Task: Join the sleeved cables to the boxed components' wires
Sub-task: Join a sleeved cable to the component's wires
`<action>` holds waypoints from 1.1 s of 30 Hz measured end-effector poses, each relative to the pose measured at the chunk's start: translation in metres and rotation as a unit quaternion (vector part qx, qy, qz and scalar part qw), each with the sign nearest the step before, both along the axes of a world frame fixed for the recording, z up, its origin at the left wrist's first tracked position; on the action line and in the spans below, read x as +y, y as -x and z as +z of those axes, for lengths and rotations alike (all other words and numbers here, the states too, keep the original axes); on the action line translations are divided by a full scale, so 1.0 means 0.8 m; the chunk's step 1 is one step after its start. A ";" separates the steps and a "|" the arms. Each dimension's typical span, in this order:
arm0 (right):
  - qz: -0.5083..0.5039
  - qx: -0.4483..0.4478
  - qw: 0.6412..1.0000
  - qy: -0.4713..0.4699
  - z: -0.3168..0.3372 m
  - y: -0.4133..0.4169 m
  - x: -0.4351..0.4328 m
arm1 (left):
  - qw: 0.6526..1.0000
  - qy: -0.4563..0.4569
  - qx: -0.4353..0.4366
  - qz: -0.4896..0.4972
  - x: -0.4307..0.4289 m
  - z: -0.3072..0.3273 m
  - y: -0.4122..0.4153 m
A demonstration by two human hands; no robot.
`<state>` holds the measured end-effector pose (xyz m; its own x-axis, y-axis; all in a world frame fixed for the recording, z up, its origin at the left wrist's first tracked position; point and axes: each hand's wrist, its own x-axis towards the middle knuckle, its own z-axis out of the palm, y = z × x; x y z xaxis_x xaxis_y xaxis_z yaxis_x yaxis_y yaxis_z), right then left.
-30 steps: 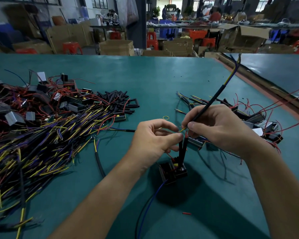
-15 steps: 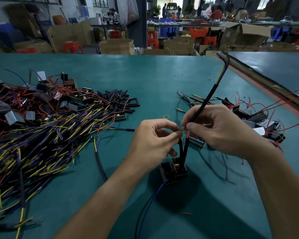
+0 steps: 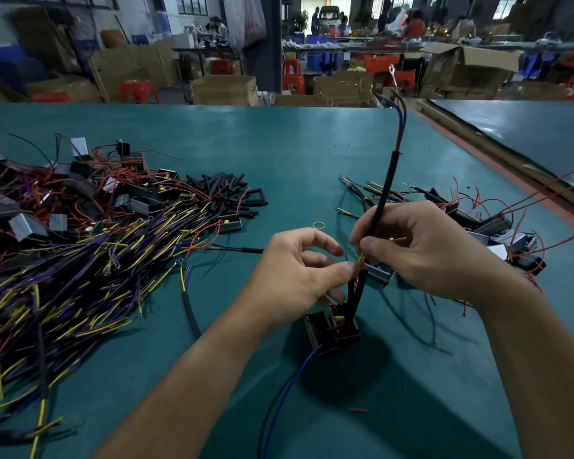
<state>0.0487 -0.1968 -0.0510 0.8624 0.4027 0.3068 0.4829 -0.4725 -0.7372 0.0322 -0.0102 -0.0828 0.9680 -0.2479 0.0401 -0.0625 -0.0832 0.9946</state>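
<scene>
A black boxed component [image 3: 332,327] stands on the green table [image 3: 279,154] just below my hands, with black-sleeved wires rising from it. My right hand [image 3: 421,246] grips a black sleeved cable [image 3: 385,190] that stands nearly upright, its blue, yellow and black cores fanning out at the top. My left hand [image 3: 295,270] pinches the thin red and yellow wire ends between thumb and forefinger, right beside my right thumb. A blue wire [image 3: 289,385] trails from the box toward me.
A big heap of yellow, purple and black cables [image 3: 80,276] with boxed parts and red wires fills the left. Black sleeve pieces [image 3: 229,193] lie beyond it. More boxed components [image 3: 497,233] with red wires lie at the right. A yellow ring [image 3: 318,224] and a red scrap [image 3: 358,410] lie loose.
The sleeved cable in my right hand has swung from leaning right to almost upright. Both hands stay over the box, with the fingertips working the wire ends.
</scene>
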 end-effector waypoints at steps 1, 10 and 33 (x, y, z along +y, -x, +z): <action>0.003 0.002 1.000 0.000 0.000 0.000 0.000 | 1.000 0.006 0.008 -0.007 0.001 0.001 0.000; 0.002 0.007 1.000 0.007 -0.001 -0.001 -0.002 | 1.000 0.022 0.021 0.001 0.000 -0.002 -0.001; 0.006 0.006 0.999 0.037 0.000 0.002 0.002 | 0.999 0.030 0.036 -0.007 -0.005 0.002 0.004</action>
